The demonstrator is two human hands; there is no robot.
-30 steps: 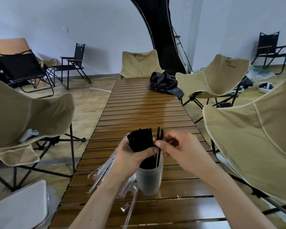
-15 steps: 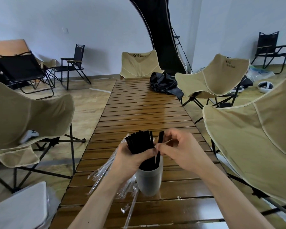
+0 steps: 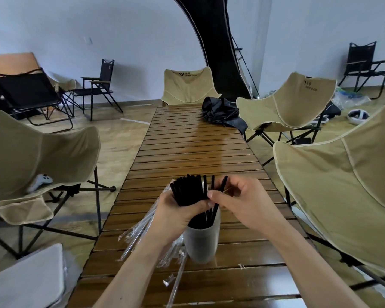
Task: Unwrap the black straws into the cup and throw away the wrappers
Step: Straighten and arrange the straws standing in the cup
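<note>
Over the white cup (image 3: 201, 245) on the counter (image 3: 193, 147), the left hand (image 3: 176, 215) grips a bundle of black straws (image 3: 188, 190); the right hand (image 3: 242, 201) pinches one straw (image 3: 219, 196) slanting into the cup. Clear wrappers (image 3: 140, 230) lie left of the cup.

Only readable stuff from where I'm sitting is on the chairs. The beige camp chair at the far end of the worktop (image 3: 188, 85) has a small dark logo mark near the top of its backrest, kind of a V or shield shape, with "WATER CLEAR" printed in caps next to it and a couple of tiny characters above that I can't make out. The beige chair on the right (image 3: 293, 98) has the same print up near its top edge, tilted with the fabric, also "WATER CLEAR", and its little logo is too small to read properly. Nothing else around me has any lettering I can read.
</note>
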